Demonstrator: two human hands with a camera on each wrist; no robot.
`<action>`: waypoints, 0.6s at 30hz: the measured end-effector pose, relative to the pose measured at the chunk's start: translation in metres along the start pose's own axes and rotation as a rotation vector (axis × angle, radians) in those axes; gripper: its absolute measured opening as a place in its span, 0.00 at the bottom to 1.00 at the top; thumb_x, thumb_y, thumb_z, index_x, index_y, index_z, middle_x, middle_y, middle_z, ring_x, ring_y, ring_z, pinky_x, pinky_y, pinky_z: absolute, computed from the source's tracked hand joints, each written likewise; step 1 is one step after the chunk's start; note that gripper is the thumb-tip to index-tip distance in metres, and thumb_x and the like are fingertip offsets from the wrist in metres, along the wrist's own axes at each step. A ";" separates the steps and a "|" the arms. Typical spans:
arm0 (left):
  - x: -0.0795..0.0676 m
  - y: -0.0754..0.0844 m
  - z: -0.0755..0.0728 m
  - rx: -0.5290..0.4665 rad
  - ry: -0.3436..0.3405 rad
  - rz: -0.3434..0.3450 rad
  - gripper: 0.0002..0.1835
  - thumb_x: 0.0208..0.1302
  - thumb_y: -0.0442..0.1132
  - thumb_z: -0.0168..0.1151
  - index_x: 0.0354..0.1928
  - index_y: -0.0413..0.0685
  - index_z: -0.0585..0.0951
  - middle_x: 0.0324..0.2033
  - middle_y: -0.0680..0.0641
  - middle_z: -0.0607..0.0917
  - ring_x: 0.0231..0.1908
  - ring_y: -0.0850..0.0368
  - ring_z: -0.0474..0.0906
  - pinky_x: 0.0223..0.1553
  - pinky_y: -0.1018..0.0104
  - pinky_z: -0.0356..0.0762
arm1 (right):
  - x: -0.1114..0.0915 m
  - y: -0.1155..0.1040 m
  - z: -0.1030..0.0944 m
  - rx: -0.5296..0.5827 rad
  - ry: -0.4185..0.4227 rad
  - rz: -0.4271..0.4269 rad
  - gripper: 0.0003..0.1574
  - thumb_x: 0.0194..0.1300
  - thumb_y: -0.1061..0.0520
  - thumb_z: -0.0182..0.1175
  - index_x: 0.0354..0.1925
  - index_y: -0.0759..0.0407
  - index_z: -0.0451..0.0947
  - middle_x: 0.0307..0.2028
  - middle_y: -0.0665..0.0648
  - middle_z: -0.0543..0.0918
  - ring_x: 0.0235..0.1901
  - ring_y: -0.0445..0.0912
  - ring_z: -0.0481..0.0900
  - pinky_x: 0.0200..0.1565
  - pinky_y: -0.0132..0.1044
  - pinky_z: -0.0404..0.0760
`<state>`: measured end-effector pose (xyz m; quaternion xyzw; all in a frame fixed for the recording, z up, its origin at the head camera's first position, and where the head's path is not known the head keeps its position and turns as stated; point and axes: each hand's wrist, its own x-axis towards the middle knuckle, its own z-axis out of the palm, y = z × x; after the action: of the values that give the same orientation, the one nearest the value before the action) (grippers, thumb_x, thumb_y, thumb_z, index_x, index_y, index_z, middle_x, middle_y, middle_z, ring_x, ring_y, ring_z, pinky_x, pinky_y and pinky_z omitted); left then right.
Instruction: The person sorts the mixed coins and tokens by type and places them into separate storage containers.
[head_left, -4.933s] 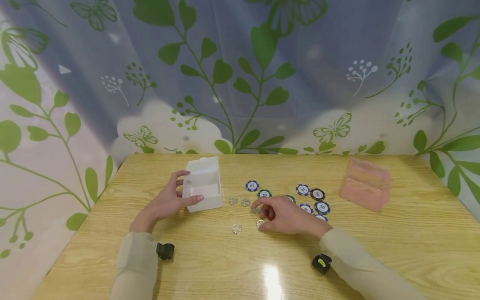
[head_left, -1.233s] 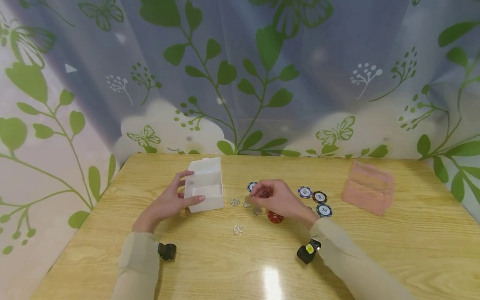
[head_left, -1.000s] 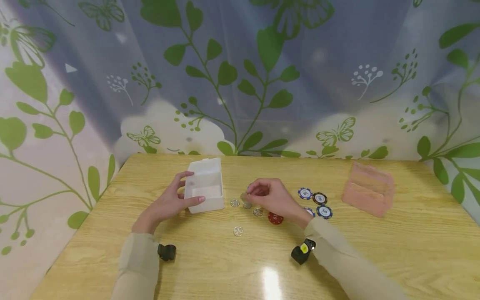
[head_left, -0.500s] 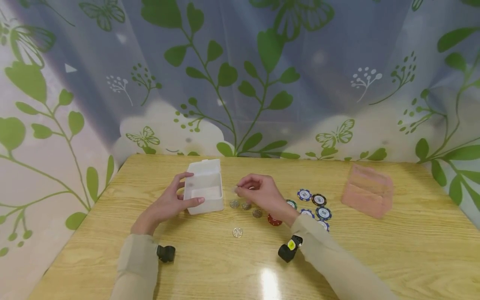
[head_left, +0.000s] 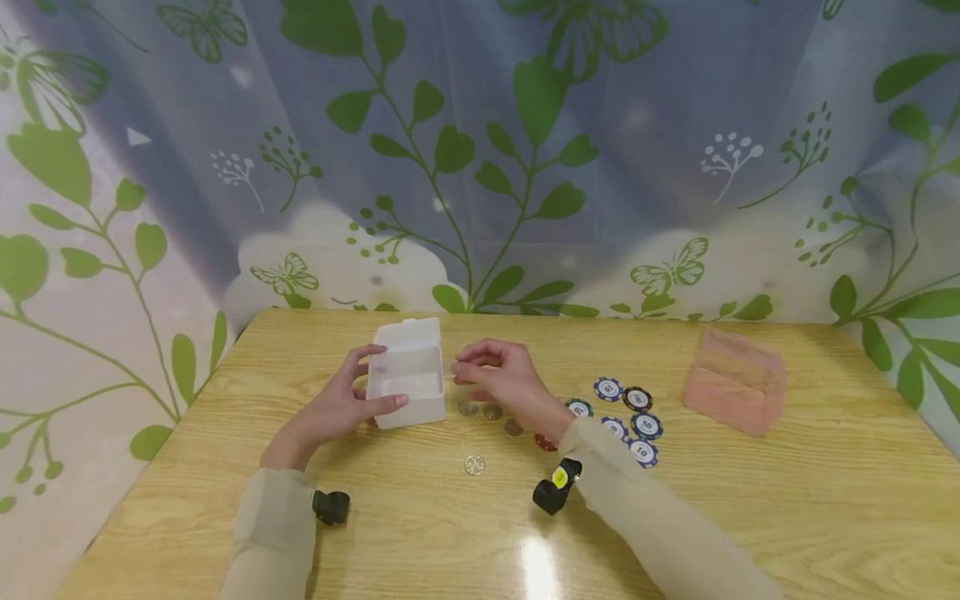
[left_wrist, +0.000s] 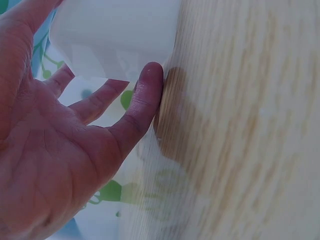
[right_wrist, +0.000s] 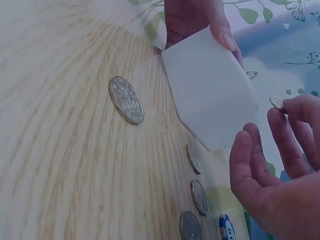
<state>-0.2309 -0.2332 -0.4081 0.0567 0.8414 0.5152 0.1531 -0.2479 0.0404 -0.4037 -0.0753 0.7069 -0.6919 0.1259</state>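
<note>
1. The right hand (head_left: 495,375) pinches a round silver metal coin (right_wrist: 276,103) between thumb and finger, just beside the open white plastic box (head_left: 420,412).
2. The left hand (head_left: 337,402), spread wide, grips that box.
3. Apparently partway: one coin lifted, outside the box; four silver coins (head_left: 474,465) remain on the desk (head_left: 405,533).

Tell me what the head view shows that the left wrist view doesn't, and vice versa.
Only the head view: the right hand, coins, chips, pink pouch and the inside of the white box.
Only the left wrist view: the palm of the left hand.
Both: that hand at the box, the wooden table and patterned cloth.
</note>
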 end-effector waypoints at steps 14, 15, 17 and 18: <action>0.000 0.002 0.000 0.002 -0.004 0.004 0.48 0.66 0.50 0.71 0.77 0.61 0.49 0.76 0.35 0.56 0.54 0.41 0.79 0.39 0.60 0.79 | 0.007 0.000 0.019 0.084 0.031 0.023 0.11 0.67 0.62 0.68 0.47 0.63 0.83 0.37 0.53 0.86 0.39 0.45 0.88 0.44 0.49 0.89; 0.000 0.002 0.000 0.002 -0.005 0.002 0.48 0.66 0.50 0.71 0.77 0.61 0.49 0.76 0.35 0.56 0.54 0.41 0.79 0.39 0.60 0.79 | 0.007 -0.001 0.020 0.084 0.033 0.027 0.11 0.67 0.62 0.68 0.47 0.63 0.83 0.37 0.53 0.86 0.39 0.45 0.87 0.44 0.49 0.89; 0.000 0.002 0.000 0.000 -0.007 -0.002 0.48 0.66 0.51 0.71 0.77 0.61 0.49 0.77 0.35 0.56 0.55 0.41 0.79 0.40 0.60 0.79 | 0.007 -0.001 0.023 0.088 0.033 0.028 0.11 0.67 0.62 0.68 0.47 0.64 0.83 0.37 0.53 0.85 0.39 0.45 0.87 0.45 0.51 0.88; 0.000 0.002 0.001 0.000 -0.008 -0.004 0.48 0.66 0.51 0.71 0.77 0.61 0.49 0.77 0.35 0.56 0.56 0.40 0.79 0.40 0.60 0.79 | 0.007 -0.001 0.024 0.091 0.033 0.033 0.11 0.67 0.62 0.68 0.47 0.63 0.83 0.36 0.53 0.84 0.39 0.46 0.87 0.45 0.52 0.88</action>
<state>-0.2305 -0.2321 -0.4069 0.0570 0.8409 0.5145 0.1576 -0.2475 0.0156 -0.4036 -0.0462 0.6777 -0.7225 0.1289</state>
